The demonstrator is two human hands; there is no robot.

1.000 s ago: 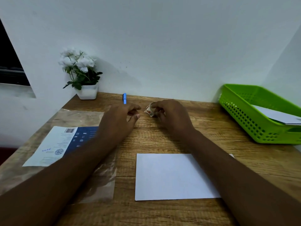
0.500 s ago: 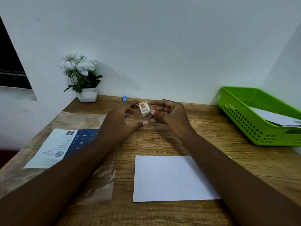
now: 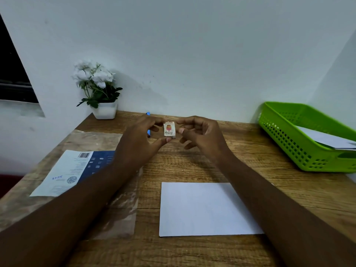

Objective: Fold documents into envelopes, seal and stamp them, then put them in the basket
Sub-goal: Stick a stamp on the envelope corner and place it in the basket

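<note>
A small stamp (image 3: 169, 129) with a red and orange picture is held upright above the wooden desk (image 3: 192, 162), facing me. My left hand (image 3: 138, 143) pinches it between index finger on top and thumb underneath. My right hand (image 3: 204, 135) has curled fingers at the stamp's right edge, its index fingertip on the top corner. A white envelope (image 3: 204, 209) lies flat near me, partly under my right forearm. The green basket (image 3: 279, 135) stands at the right with a white envelope (image 3: 325, 137) inside.
A printed blue and white document (image 3: 73, 170) lies at the left on a clear plastic sleeve (image 3: 115, 209). A blue pen (image 3: 148, 113) peeks out behind my left hand. A potted white flower (image 3: 100, 93) stands at the back left against the wall.
My hands picked the stamp up off the desk and raised it; it now faces me, held between both hands.
</note>
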